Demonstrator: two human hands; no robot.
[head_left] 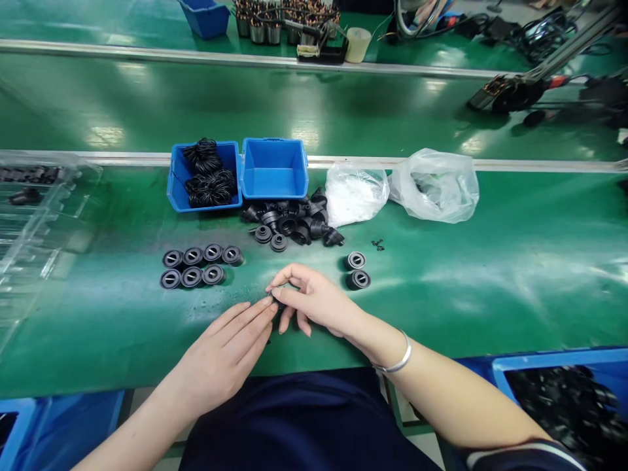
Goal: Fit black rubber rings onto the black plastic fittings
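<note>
My left hand point(223, 360) and my right hand point(316, 299) meet over the green table, close to its front edge. Between their fingertips is a small black part point(278, 302), mostly hidden by the fingers. My right thumb and forefinger pinch it, while the left fingers lie together, almost straight, with their tips against it. Left of the hands, several round black caps with a slotted middle point(192, 277) stand in two rows. Two similar black caps point(358, 280) stand to the right. Behind the hands lies a heap of loose black plastic fittings point(294, 222).
Beyond the heap stand a blue bin of coiled black cords point(174, 190) and an empty blue bin point(275, 183). Two plastic bags point(357, 196) lie right of them, near some tiny black pieces point(377, 244). A clear rack point(29, 229) is at left; a blue crate point(554, 360) sits lower right.
</note>
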